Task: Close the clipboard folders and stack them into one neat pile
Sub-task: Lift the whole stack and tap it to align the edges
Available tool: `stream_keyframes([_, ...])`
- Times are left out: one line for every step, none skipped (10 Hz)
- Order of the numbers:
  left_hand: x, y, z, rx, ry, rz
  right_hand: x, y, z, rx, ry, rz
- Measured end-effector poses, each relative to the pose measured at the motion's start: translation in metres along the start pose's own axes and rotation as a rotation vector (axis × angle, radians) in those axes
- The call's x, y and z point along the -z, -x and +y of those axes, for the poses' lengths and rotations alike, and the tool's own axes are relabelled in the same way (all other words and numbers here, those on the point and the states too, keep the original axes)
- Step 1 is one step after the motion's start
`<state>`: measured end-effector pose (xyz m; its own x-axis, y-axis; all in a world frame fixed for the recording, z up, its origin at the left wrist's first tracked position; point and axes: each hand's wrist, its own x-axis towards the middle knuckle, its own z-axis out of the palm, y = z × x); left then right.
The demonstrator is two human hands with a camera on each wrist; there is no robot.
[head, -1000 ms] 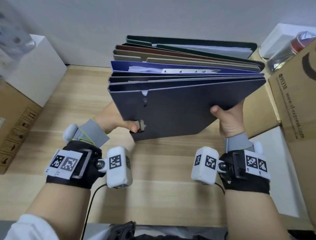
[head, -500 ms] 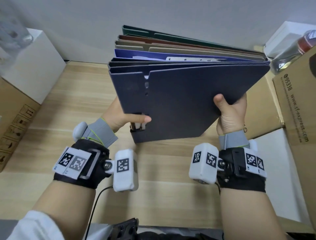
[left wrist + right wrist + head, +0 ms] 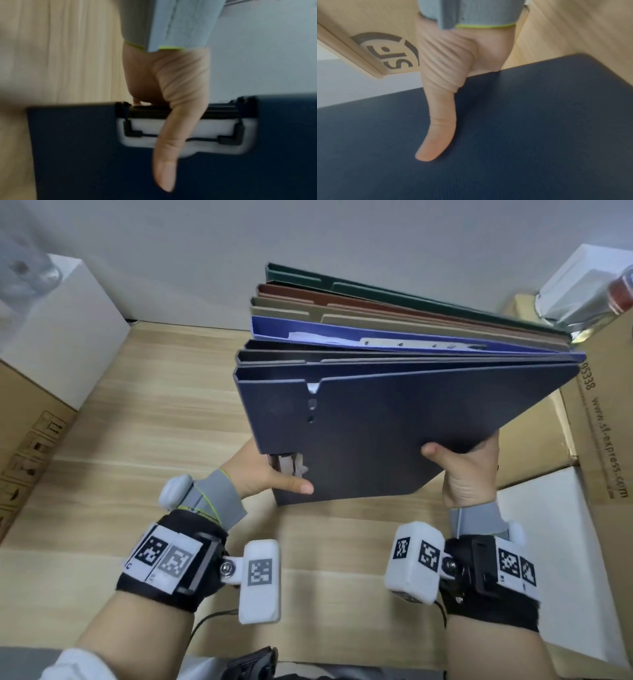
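Note:
I hold a stack of several clipboard folders (image 3: 394, 422) tilted up off the wooden table (image 3: 154, 405), spines fanned at the left. The nearest one is dark navy (image 3: 223, 175); behind it sit dark grey, blue, tan, brown and green ones. My left hand (image 3: 267, 477) grips the stack's lower left corner by the metal clip (image 3: 185, 135), thumb across the navy cover. My right hand (image 3: 462, 470) grips the lower right edge, thumb (image 3: 436, 129) flat on the cover (image 3: 522, 135). The other fingers of both hands are hidden behind the stack.
A large cardboard box (image 3: 613, 422) with printed lettering stands at the right, with a white box (image 3: 548, 559) below it. At the left stand a white box (image 3: 58, 337) and a brown carton (image 3: 24, 433). A grey wall rises behind the table.
The stack has tipped further upright and risen slightly. Both hands keep their grip on its lower corners; the left thumb has slid along the bottom edge.

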<state>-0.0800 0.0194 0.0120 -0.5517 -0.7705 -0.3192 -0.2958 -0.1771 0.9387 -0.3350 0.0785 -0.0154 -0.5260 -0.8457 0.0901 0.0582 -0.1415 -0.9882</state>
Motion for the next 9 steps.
stream_keyframes([-0.006,-0.001,0.004,-0.027,0.029,0.136,0.000,0.001,-0.006,0.033,-0.053,0.022])
stream_keyframes([-0.009,-0.003,0.001,-0.035,0.048,0.166,0.005,0.000,-0.005,0.000,-0.044,0.002])
stream_keyframes([-0.011,-0.002,-0.006,0.051,-0.012,0.119,0.015,0.005,0.005,-0.065,0.032,-0.054])
stream_keyframes([-0.012,0.000,-0.006,0.132,-0.101,0.045,0.018,0.013,0.020,-0.134,0.094,-0.074])
stream_keyframes([-0.014,-0.003,-0.006,0.123,-0.065,0.118,0.014,0.015,0.023,-0.126,0.124,-0.035])
stream_keyframes([-0.016,-0.003,-0.002,0.080,-0.079,0.151,0.016,0.009,0.014,-0.091,0.100,-0.007])
stream_keyframes([-0.017,-0.004,0.000,0.058,-0.099,0.135,0.020,0.001,0.005,-0.039,0.132,-0.022])
stream_keyframes([-0.016,-0.001,-0.002,0.079,-0.189,0.104,0.027,0.000,0.009,-0.072,0.224,-0.069])
stream_keyframes([-0.014,0.000,-0.007,0.154,-0.183,0.100,0.031,0.008,0.020,-0.224,0.304,-0.143])
